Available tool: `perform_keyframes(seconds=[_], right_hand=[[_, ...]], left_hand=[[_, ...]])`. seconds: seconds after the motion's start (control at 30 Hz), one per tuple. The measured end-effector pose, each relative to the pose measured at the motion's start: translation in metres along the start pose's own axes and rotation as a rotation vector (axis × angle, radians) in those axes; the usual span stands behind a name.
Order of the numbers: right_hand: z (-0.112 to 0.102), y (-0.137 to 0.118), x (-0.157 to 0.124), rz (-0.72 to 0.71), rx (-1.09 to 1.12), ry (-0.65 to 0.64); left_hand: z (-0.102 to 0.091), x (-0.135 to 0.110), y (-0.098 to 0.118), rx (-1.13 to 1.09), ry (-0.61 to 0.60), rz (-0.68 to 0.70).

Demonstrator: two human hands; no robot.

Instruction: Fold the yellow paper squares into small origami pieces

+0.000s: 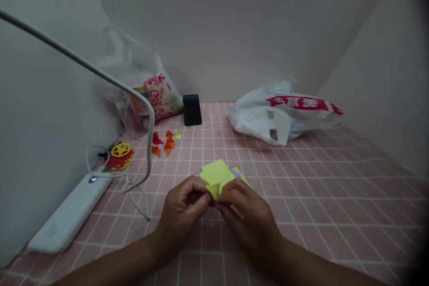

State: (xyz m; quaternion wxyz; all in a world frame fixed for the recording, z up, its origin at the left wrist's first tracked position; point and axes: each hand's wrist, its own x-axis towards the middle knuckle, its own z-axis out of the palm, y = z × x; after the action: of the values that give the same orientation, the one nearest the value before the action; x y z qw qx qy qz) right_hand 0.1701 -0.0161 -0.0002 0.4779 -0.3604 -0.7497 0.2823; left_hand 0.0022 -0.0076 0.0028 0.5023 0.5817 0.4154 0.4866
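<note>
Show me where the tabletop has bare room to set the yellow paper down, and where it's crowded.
Bare checked cloth lies right of the right hand, below the white bag. A smaller bare strip lies between the phone and the yellow paper. The left is crowded: folded scraps, paper cutouts, lamp base and cable beside the left hand.

Pale, bare walls (234,22) close in on three sides, meeting in a corner at the back; light is dim and even. The table (335,196) is covered in a pink cloth with a white grid. A white lamp arm (83,65) curves in from the left above a white lamp base (67,216) along the wall.
</note>
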Motion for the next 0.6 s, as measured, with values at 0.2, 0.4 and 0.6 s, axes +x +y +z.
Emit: perform_keyframes(seconds=[0.2, 0.4, 0.6], right_hand=[[-0.0037, -0.0022, 0.0035, 0.006, 0.081, -0.033], [-0.0036, -0.0008, 0.0042, 0.105, 0.131, -0.033], [-0.0035, 0.0001, 0.004, 0.226, 0.185, -0.057]], left_hand=[[0.0007, -0.0001, 0.0002, -0.054, -0.011, -0.034], [-0.0022, -0.0014, 0.0001, 0.187, -0.035, 0.065], [-0.0028, -0.0005, 0.0009, 0.346, -0.054, 0.153]])
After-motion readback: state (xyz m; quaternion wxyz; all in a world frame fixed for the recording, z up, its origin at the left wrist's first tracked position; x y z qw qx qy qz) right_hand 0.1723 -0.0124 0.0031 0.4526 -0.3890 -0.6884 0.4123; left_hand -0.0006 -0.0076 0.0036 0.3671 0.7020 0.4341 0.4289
